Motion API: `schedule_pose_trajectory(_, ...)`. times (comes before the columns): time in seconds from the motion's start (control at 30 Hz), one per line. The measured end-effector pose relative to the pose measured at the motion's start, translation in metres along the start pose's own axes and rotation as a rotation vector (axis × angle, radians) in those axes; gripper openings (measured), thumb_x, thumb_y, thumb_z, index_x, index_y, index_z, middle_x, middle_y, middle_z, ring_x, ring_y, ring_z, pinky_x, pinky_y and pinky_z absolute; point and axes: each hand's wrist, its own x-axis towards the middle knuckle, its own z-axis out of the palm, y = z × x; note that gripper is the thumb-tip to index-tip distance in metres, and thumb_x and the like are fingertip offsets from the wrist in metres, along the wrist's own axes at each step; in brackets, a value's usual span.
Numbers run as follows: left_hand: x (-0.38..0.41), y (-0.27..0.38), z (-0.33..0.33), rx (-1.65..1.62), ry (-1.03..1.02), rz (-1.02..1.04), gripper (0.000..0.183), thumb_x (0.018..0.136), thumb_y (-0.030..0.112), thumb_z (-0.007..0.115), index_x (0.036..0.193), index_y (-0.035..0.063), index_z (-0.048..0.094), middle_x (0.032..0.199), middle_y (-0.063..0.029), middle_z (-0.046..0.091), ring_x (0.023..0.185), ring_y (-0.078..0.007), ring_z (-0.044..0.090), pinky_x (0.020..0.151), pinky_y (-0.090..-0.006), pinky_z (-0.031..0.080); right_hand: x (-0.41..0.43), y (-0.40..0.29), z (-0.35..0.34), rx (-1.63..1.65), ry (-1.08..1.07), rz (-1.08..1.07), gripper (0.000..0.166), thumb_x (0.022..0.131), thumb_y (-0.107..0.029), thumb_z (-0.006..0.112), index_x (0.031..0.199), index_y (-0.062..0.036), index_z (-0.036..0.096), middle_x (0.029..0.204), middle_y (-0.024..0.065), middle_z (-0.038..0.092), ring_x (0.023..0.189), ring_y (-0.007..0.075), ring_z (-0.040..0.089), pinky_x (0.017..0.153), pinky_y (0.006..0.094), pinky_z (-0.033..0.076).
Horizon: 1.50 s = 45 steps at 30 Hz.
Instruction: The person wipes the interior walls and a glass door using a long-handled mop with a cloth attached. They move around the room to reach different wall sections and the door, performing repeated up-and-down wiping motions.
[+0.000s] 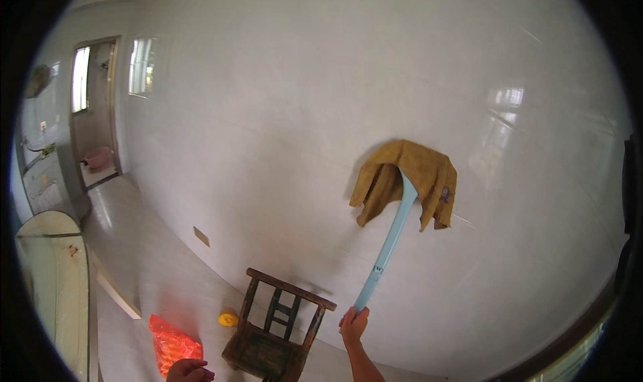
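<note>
My right hand (354, 323) grips the lower end of a light blue plastic handle (387, 254), which slants up towards a pale, glossy wall (281, 171). Draped over the handle's upper end is a brown cloth (417, 166) with a small dark emblem, its edges hanging down on both sides. The cloth lies against or very near the wall. At the bottom edge, my left hand (190, 371) shows only in part, with curled fingers. It overlaps an orange-red plastic bag (176, 343) in the picture; whether they touch, I cannot tell.
A worn wooden chair (266, 349) stands by the wall below the handle. Beside it on the floor lies a yellow object (228, 319). A glass-topped table (65, 281) is at the left. Farther back, a doorway (95, 111) shows a pink basin (98, 157). A wall plate (201, 236) sits low down.
</note>
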Motion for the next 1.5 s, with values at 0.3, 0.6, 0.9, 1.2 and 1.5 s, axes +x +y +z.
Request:
schedule_pose_trajectory(0.3, 0.077, 0.023, -0.033, -0.082, 0.058, 0.149, 0.018, 0.074, 0.002, 0.045, 0.091, -0.001, 0.049, 0.069, -0.0108, 0.057, 0.058, -0.0172, 0.055, 0.054, -0.0274, 0.048, 0.146, -0.195, 0.04, -0.076, 0.076, -0.235, 0.022, 0.085, -0.019, 0.044, 0.075, -0.0025, 0.034, 0.046, 0.0033, 0.041, 0.033, 0.0109, 0.042, 0.03, 0.0265, 0.034)
schedule_pose_trajectory(0.6, 0.105, 0.036, -0.053, -0.143, 0.013, 0.112, 0.019, 0.075, 0.004, 0.044, 0.093, -0.001, 0.048, 0.068, -0.0092, 0.054, 0.059, -0.0167, 0.054, 0.054, -0.0271, 0.046, 0.279, -0.498, 0.074, -0.144, 0.099, -0.377, 0.034, 0.081, -0.03, 0.046, 0.071, 0.0023, 0.041, 0.057, 0.0098, 0.046, 0.039, 0.0189, 0.045, 0.034, 0.0342, 0.039)
schedule_pose_trajectory(0.9, 0.127, 0.033, -0.083, -0.051, -0.033, -0.009, 0.02, 0.075, 0.001, 0.045, 0.095, -0.0026, 0.049, 0.073, -0.0099, 0.056, 0.065, -0.0153, 0.055, 0.062, -0.0264, 0.047, 0.224, -0.228, 0.116, -0.37, 0.309, -0.329, 0.035, 0.084, -0.034, 0.044, 0.075, -0.0001, 0.042, 0.048, 0.0075, 0.048, 0.036, 0.019, 0.048, 0.039, 0.0329, 0.04)
schedule_pose_trajectory(1.2, 0.122, 0.033, -0.103, 0.019, 0.047, -0.033, 0.023, 0.072, 0.002, 0.047, 0.093, -0.0058, 0.048, 0.071, -0.0146, 0.058, 0.06, -0.0193, 0.059, 0.055, -0.0283, 0.051, 0.047, 0.02, 0.14, -0.43, 0.203, -0.272, 0.02, 0.083, -0.021, 0.047, 0.082, -0.0012, 0.041, 0.05, 0.0043, 0.046, 0.041, 0.0147, 0.047, 0.041, 0.0287, 0.038)
schedule_pose_trajectory(1.5, 0.119, 0.034, -0.124, -0.128, -0.04, 0.071, 0.022, 0.079, 0.01, 0.054, 0.098, -0.0014, 0.051, 0.079, -0.0075, 0.057, 0.067, -0.0124, 0.055, 0.059, -0.0214, 0.047, 0.192, -0.217, 0.209, -0.236, 0.106, -0.309, 0.033, 0.085, -0.031, 0.044, 0.074, -0.0013, 0.036, 0.045, 0.0058, 0.042, 0.032, 0.0156, 0.044, 0.029, 0.0299, 0.036)
